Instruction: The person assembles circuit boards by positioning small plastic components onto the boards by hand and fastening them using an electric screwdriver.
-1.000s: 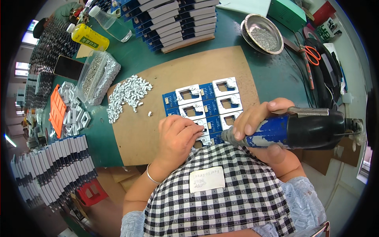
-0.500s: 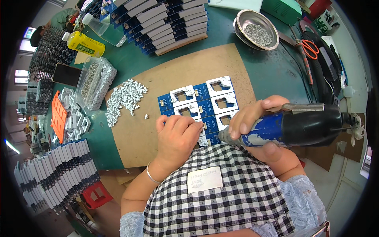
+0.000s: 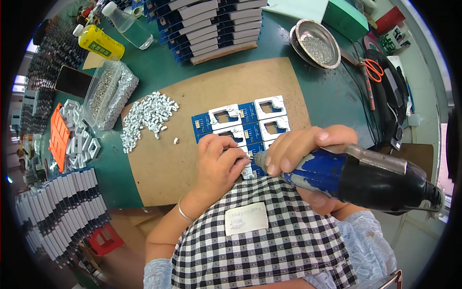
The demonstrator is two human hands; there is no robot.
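Observation:
My right hand (image 3: 298, 149) grips a blue and black electric screwdriver (image 3: 356, 176) whose tip points left at the near edge of a group of blue circuit boards with white frames (image 3: 240, 123). These boards lie on a brown fibreboard mat (image 3: 192, 159). My left hand (image 3: 219, 166) rests on the nearest board, fingers pinched together right at the screwdriver tip; what they pinch is too small to tell. A heap of small white plastic parts (image 3: 147, 115) lies on the mat to the left.
Stacks of blue boards (image 3: 211, 24) stand at the back. A metal bowl of screws (image 3: 315, 48), orange-handled scissors (image 3: 373, 70), two bottles (image 3: 113, 31), a clear bag of small metal parts (image 3: 108, 94), white frames (image 3: 79, 139) and rows of grey parts (image 3: 57, 212) surround the mat.
The view has shifted slightly. My left hand's fingers have closed in toward the screwdriver tip, and the screwdriver sits a little nearer to me.

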